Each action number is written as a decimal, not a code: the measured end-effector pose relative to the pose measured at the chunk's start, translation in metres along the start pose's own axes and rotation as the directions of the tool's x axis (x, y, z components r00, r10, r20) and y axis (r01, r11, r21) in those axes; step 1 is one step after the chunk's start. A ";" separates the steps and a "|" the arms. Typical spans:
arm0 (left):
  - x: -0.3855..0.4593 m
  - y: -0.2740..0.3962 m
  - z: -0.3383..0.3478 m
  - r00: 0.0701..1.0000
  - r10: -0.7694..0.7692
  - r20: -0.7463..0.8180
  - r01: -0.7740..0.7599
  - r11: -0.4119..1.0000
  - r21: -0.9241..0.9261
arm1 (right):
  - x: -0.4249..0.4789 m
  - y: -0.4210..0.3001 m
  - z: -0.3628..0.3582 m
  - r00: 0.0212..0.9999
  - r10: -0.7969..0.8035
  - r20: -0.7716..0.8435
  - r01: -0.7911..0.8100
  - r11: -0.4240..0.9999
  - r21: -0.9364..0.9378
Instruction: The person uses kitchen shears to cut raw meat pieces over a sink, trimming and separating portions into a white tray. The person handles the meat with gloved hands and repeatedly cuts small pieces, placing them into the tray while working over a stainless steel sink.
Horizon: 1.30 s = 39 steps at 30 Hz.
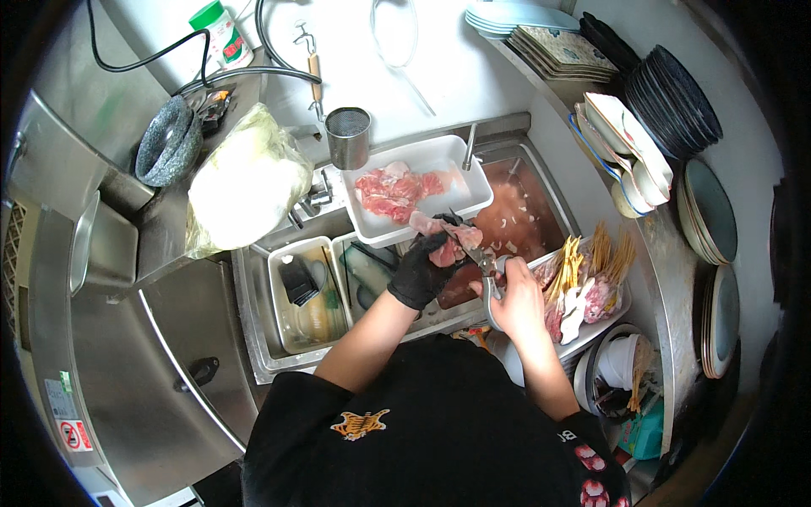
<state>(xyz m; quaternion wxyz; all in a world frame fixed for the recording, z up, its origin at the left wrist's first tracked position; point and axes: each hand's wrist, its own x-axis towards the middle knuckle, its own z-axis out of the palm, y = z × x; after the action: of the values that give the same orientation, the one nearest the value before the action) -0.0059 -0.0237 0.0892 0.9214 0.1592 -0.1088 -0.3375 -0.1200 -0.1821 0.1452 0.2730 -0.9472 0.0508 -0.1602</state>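
My left hand (421,269), in a black glove, grips a piece of raw meat (448,252) over the sink's divider. Bare, my right hand (518,295) holds kitchen scissors (489,279) by their grey handles. The scissor blades lie against the meat; whether they are fully closed is hard to tell. Just beyond my hands, a white plastic tray (415,142) carries more raw pieces (399,190). Cloudy reddish water with pale scraps (510,212) fills the right sink basin. Part of the meat is hidden by my gloved fingers.
Skewered meat (599,298) sits in a white tray at my right. Dishes soak in a white tub (285,336) in the left basin. A steel strainer (348,136) hangs behind the sink. A filled plastic bag (244,184) rests on the left ledge; stacked plates (709,212) line the right shelf.
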 end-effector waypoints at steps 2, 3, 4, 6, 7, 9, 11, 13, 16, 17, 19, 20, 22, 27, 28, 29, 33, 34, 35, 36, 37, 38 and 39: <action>0.000 0.009 -0.002 0.997 -0.023 0.078 0.017 0.997 0.079 | 0.000 -0.002 0.000 1.000 -0.005 0.015 0.005 0.999 0.033; -0.001 0.015 0.002 0.999 -0.030 0.041 0.024 0.991 0.132 | -0.001 -0.001 0.001 1.000 0.005 0.016 -0.005 1.000 0.015; -0.002 0.020 0.007 0.999 -0.036 0.003 0.035 0.982 0.185 | -0.001 -0.001 0.003 1.000 0.016 0.016 -0.016 1.000 -0.004; -0.005 0.028 0.027 0.987 -0.047 -0.156 0.090 0.956 0.278 | -0.001 -0.001 0.004 0.999 0.030 0.012 -0.030 0.999 -0.041; -0.005 0.029 0.025 0.985 -0.065 -0.163 0.109 0.955 0.276 | -0.001 0.000 0.004 0.999 0.033 0.008 -0.033 0.998 -0.060; -0.006 0.030 0.016 0.979 -0.102 -0.175 0.148 0.950 0.275 | -0.001 0.002 0.003 0.999 0.031 0.010 -0.030 0.997 -0.074; -0.002 0.031 0.006 0.974 -0.170 -0.147 0.208 0.930 0.303 | 0.000 0.005 0.003 1.000 0.019 0.022 -0.017 0.998 -0.065; 0.001 0.034 0.010 0.968 -0.201 -0.151 0.243 0.907 0.345 | 0.001 0.009 0.005 0.999 -0.019 -0.026 0.017 0.997 -0.077; 0.002 0.037 0.021 0.961 -0.196 -0.195 0.260 0.878 0.401 | 0.000 0.011 0.005 1.000 -0.008 -0.027 0.005 0.997 -0.083; 0.003 0.036 0.023 0.958 -0.198 -0.206 0.268 0.875 0.403 | 0.000 0.012 0.004 1.000 0.008 -0.015 -0.010 0.997 -0.083; 0.004 0.037 0.023 0.952 -0.218 -0.216 0.293 0.857 0.425 | 0.000 0.013 0.004 1.000 0.007 -0.021 -0.009 0.997 -0.071; 0.005 0.037 0.021 0.949 -0.234 -0.214 0.307 0.842 0.444 | 0.000 0.014 0.004 1.000 0.007 -0.025 -0.008 0.998 -0.066; 0.006 0.036 0.014 0.951 -0.239 -0.198 0.308 0.806 0.505 | 0.000 0.013 0.002 1.000 0.020 0.010 -0.020 1.000 -0.009; 0.008 0.039 0.005 0.945 -0.292 -0.145 0.319 0.731 0.603 | -0.003 0.016 0.000 0.994 0.047 0.099 -0.060 0.990 0.128; 0.007 0.040 0.008 0.944 -0.303 -0.128 0.314 0.714 0.625 | -0.004 0.017 0.000 0.993 0.050 0.109 -0.066 0.986 0.150; 0.005 0.041 0.013 0.943 -0.313 -0.111 0.308 0.697 0.648 | -0.006 0.018 0.000 0.992 0.052 0.118 -0.072 0.982 0.172; -0.005 0.043 0.038 0.925 -0.343 -0.165 0.354 0.613 0.706 | -0.005 0.026 -0.009 0.982 0.113 0.151 -0.143 0.968 0.205; -0.006 0.044 0.041 0.922 -0.326 -0.210 0.375 0.613 0.696 | -0.006 0.027 -0.010 0.982 0.106 0.155 -0.139 0.967 0.215; -0.007 0.049 0.044 0.919 -0.363 -0.151 0.347 0.568 0.746 | -0.006 0.027 -0.011 0.982 0.100 0.159 -0.134 0.965 0.225; -0.006 0.055 0.047 0.911 -0.401 -0.091 0.311 0.526 0.792 | -0.005 0.026 -0.012 0.982 0.095 0.163 -0.132 0.962 0.237; -0.004 0.058 0.039 0.876 -0.480 -0.047 0.313 0.490 0.813 | -0.005 0.027 -0.012 0.976 0.113 0.187 -0.158 0.956 0.246; -0.002 0.061 0.031 0.831 -0.556 -0.003 0.307 0.455 0.836 | -0.005 0.030 -0.013 0.969 0.130 0.211 -0.183 0.949 0.255; -0.001 0.064 0.036 0.798 -0.599 -0.063 0.349 0.376 0.858 | -0.005 0.032 -0.012 0.961 0.147 0.233 -0.208 0.942 0.262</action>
<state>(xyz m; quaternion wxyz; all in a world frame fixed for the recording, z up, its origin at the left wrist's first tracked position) 0.0195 0.0153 0.1459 0.5667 0.5580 -0.3246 -0.5120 -0.1294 -0.2142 0.1365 0.4231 -0.9013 0.0838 -0.0392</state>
